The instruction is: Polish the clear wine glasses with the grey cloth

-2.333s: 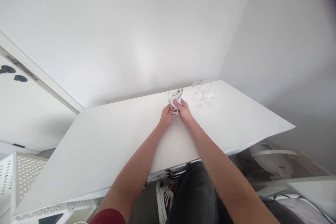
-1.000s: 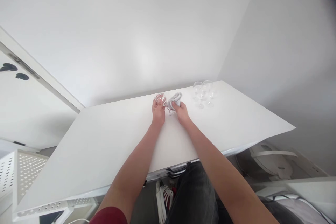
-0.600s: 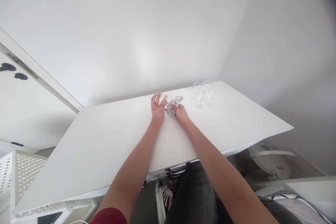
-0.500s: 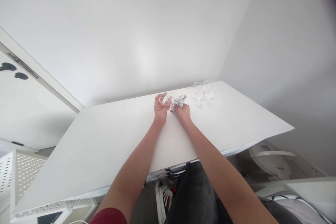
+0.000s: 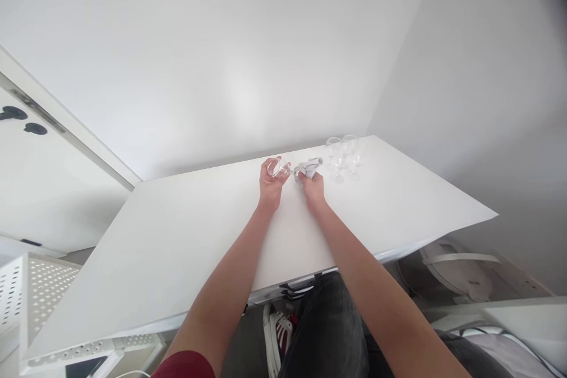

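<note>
Overall, a plain white wall (image 5: 243, 59) fills most of the upper view, and against it stands a long white table (image 5: 190, 230) with a smooth flat top. Off to the left is a white door (image 5: 44, 189), with a white perforated rack (image 5: 51, 286) below it, beside the table's near left corner. Beneath the near edge show a leg in dark grey trousers (image 5: 336, 331) and a white-and-dark-red shoe (image 5: 277, 336). Smaller again, a cluster of clear stemmed glasses (image 5: 341, 156) stands upright near the far edge, right of both hands. At the middle of the far half, the left hand (image 5: 269, 186) has its fingers wrapped around the bowl of a clear stemmed glass (image 5: 279, 169), tipped sideways, its rim to the left and its stem towards the right hand (image 5: 315, 188). That hand's fingers grip a bunched white cloth (image 5: 310, 166) at the stem end; the glass's foot is hidden there.
</note>
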Action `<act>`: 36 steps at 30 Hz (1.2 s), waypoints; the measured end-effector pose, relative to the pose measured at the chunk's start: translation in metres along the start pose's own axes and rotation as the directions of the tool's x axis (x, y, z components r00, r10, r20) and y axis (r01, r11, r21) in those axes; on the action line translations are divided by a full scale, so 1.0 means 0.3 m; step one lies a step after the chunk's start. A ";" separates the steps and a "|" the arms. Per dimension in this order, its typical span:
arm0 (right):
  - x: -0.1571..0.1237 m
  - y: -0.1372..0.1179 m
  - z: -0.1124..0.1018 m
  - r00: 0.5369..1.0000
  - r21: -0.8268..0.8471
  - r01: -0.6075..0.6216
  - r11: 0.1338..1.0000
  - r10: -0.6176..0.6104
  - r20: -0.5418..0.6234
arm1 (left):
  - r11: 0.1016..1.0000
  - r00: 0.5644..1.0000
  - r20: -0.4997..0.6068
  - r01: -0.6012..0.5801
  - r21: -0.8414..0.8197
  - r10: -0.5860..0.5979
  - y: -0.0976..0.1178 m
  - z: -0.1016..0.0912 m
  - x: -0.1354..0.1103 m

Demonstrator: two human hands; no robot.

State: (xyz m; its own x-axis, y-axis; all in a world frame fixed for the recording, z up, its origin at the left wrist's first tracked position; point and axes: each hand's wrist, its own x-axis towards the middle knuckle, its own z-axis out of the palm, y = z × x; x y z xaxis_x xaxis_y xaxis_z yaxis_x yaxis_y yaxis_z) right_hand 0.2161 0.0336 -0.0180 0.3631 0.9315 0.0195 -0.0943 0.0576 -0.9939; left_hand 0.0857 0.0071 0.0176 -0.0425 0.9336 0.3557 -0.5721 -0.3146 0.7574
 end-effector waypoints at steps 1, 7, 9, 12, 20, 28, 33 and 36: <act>0.000 -0.001 -0.001 0.999 -0.004 0.009 1.000 -0.008 0.038 | 1.000 1.000 0.002 -0.002 0.006 0.002 0.001 -0.001 0.000; -0.004 -0.004 -0.009 0.994 -0.244 -0.025 0.969 0.049 0.095 | 1.000 0.997 -0.073 -0.002 0.027 0.004 -0.010 -0.018 0.011; -0.006 -0.006 -0.012 0.996 -0.303 0.012 0.953 0.016 0.089 | 1.000 0.996 -0.084 -0.008 0.017 0.010 -0.018 -0.022 0.014; -0.020 -0.017 -0.006 0.982 -0.333 0.167 0.928 -0.126 0.141 | 0.999 0.996 -0.086 -0.023 0.029 0.025 -0.027 -0.023 0.014; -0.075 -0.025 0.032 0.822 -0.108 0.411 0.905 -0.316 0.474 | 0.994 0.992 -0.128 0.005 0.112 0.010 -0.030 -0.021 0.006; -0.067 -0.043 0.019 0.756 -0.026 0.086 0.996 -0.048 0.653 | 0.991 0.986 -0.099 0.130 -0.011 -0.131 -0.019 -0.053 0.023; -0.080 -0.084 0.002 0.590 0.107 -0.276 0.955 0.081 0.803 | 0.977 0.976 -0.046 0.213 -0.024 -0.214 -0.010 -0.060 0.024; -0.070 -0.075 0.007 0.825 0.087 -0.115 0.990 0.046 0.564 | 0.988 0.987 -0.042 0.151 -0.040 -0.152 -0.012 -0.062 0.025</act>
State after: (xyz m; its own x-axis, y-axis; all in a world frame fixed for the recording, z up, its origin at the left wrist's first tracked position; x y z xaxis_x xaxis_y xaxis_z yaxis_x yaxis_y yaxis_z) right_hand 0.2087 0.0133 0.0043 -0.2276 0.9732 0.0317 -0.2153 -0.0186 -0.9764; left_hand 0.0722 0.0184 0.0074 0.0111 0.9770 0.2130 -0.6047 -0.1631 0.7796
